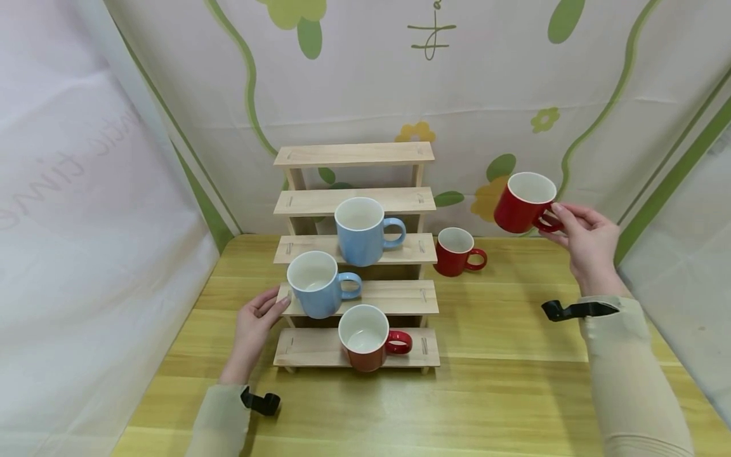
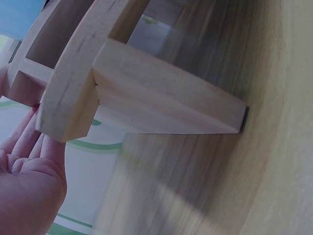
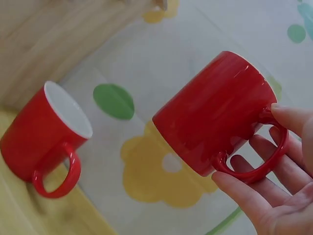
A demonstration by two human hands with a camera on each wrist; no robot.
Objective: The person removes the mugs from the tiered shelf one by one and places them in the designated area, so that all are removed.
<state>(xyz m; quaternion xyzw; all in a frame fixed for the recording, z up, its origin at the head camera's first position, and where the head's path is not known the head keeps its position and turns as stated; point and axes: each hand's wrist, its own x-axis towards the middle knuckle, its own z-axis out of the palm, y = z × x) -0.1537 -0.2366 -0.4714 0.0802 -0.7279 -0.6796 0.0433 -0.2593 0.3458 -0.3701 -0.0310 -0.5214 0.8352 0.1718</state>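
My right hand (image 1: pixel 591 244) holds a red mug (image 3: pixel 215 112) by its handle, raised above the table at the right. The mug is white inside and slightly tilted. At the left end of a stepped wooden rack (image 1: pixel 360 153), my left hand (image 1: pixel 257 324) grips the second step from the bottom, thumb on top and fingers (image 2: pixel 27 139) reaching under. A light blue mug (image 1: pixel 320 298) stands on that step by the thumb. Another blue mug (image 1: pixel 361 238) is on the middle step, and a red-handled mug (image 1: pixel 365 346) is on the lowest step.
A second red mug (image 1: pixel 454 257) stands on the wooden table (image 1: pixel 502 368), just right of the rack, handle to the right. The two upper steps bear no mugs. White cloth (image 1: pixel 354 82) with leaf and flower prints hangs behind and at both sides.
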